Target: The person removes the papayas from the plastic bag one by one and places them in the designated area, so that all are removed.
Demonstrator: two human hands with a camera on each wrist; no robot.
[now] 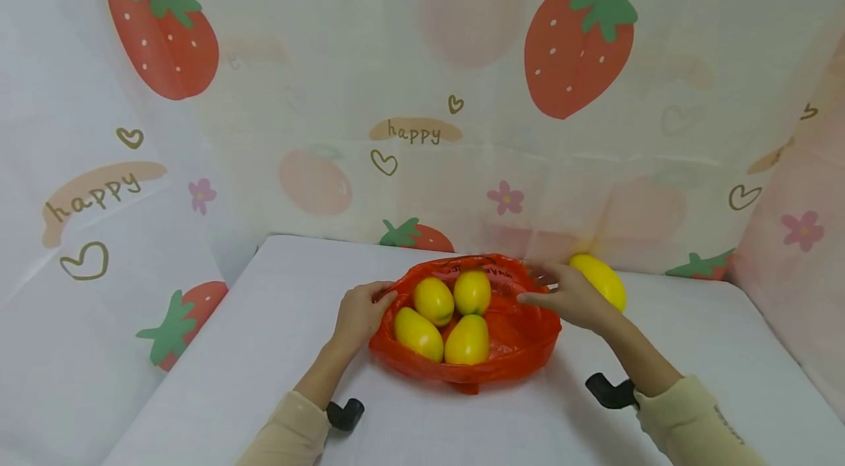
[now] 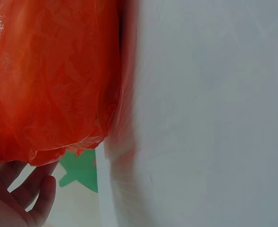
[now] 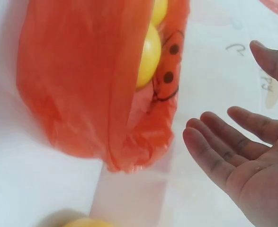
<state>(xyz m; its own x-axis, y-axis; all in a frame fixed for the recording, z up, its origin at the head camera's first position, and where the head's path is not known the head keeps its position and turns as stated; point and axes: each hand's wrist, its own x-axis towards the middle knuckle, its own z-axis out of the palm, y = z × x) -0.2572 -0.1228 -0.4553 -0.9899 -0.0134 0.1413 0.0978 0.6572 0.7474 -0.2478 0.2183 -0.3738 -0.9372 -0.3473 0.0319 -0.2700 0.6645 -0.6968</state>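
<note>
A red plastic bag point(image 1: 521, 348) sits on the white table with its mouth spread wide. Inside, mostly towards its left, lie several smooth yellow fruits point(image 1: 467, 340); their exact kind is unclear. My left hand point(image 1: 359, 315) pinches the bag's left rim, thumb at the edge, while its other fingers point(image 2: 45, 201) show loosely bent in the left wrist view. At the bag's right side is my right hand point(image 1: 577, 297), its fingers spread and apart from the plastic in the right wrist view. Another yellow fruit point(image 1: 601, 279) lies on the table, partly hidden behind that hand.
The white table point(image 1: 277, 282) ends at a strawberry-printed curtain point(image 1: 330, 84) behind and at both sides. Black wrist mounts point(image 1: 346, 414) stick out under both forearms.
</note>
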